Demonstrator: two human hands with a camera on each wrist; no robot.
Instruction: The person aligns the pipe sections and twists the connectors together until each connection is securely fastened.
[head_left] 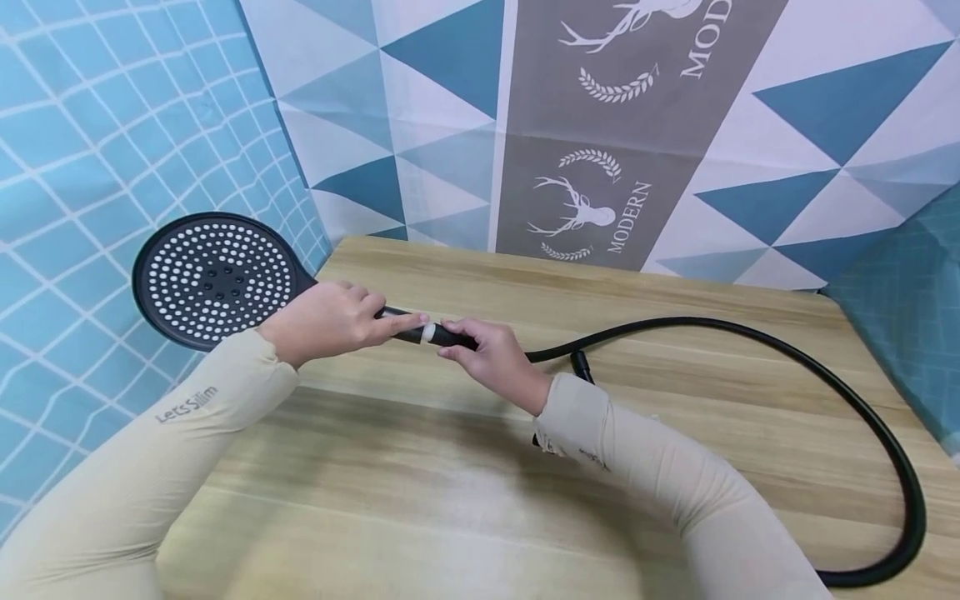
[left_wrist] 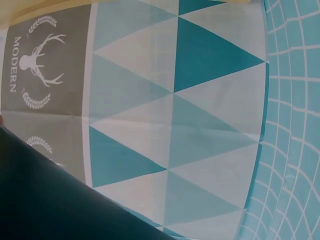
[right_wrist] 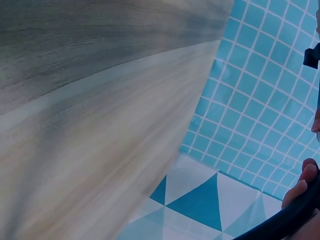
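Note:
A round black shower head (head_left: pixel 217 279) with many white nozzles is held above the left part of the table, its nozzle face toward the head camera. My left hand (head_left: pixel 333 321) grips its handle, the index finger lying along it toward a white ring (head_left: pixel 428 332). Just right of that ring, my right hand (head_left: pixel 491 354) grips the end of a black shower hose (head_left: pixel 750 329), in line with the handle. In the right wrist view, the fingers (right_wrist: pixel 295 192) curl by the dark hose (right_wrist: pixel 280 225). A large dark shape (left_wrist: pixel 60 205) fills the left wrist view's lower left corner.
The hose loops over the right side of the wood-grain table (head_left: pixel 420 508) to its front. Beside my right wrist lies a small black part (head_left: pixel 581 367), partly covered by the sleeve. A blue tiled sheet (head_left: pixel 67 167) borders the left; a triangle-patterned sheet (head_left: pixel 442 142) stands behind.

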